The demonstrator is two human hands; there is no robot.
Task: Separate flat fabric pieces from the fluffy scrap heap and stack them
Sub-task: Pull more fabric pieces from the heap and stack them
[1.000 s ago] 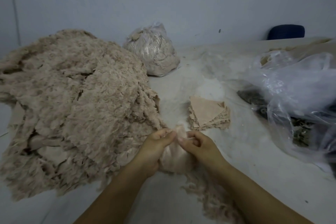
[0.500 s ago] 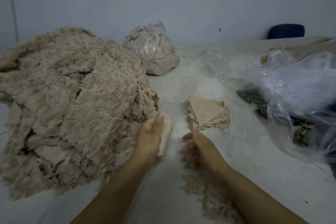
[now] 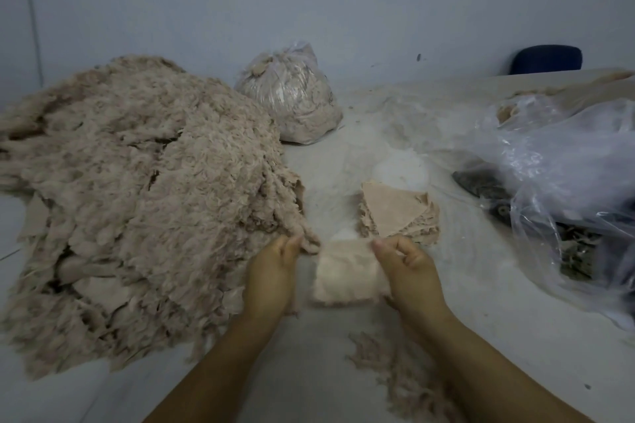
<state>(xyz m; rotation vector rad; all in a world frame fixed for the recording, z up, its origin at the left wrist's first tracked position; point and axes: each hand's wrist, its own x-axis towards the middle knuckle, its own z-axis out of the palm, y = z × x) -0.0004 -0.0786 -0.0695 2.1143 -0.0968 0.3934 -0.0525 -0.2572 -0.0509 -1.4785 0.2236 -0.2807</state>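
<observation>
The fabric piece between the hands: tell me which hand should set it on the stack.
Right. The right hand pinches the fabric piece on the side just short of the stack. The left hand holds the side by the fluffy heap, so it would probably have to reach across.

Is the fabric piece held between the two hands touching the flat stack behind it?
Cannot tell. In the head view the fabric piece ends just before the flat stack, with the right hand covering where they might meet.

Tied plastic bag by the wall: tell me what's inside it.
The tied plastic bag is packed with beige fluffy scraps like the big heap beside it. Only the outer layer shows through the plastic; anything deeper is hidden.
</observation>
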